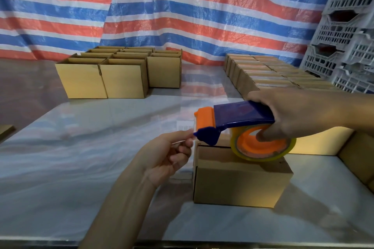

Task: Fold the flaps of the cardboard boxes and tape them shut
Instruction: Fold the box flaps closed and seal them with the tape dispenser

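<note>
A small cardboard box [238,184] stands on the table in front of me with its top flaps folded down. My right hand [293,115] grips a blue and orange tape dispenser [240,115] just above the box, with fingers through the clear tape roll [263,145]. The dispenser's orange cutter end points left. My left hand [168,155] is beside the box's left edge and pinches the loose end of the tape at the cutter.
A group of open cardboard boxes [113,73] stands at the back left of the glossy table [81,147]. Rows of taped boxes [269,73] lie at the back right, beside stacked grey plastic crates [344,26]. More cardboard [360,157] lies to the right. A striped tarp hangs behind.
</note>
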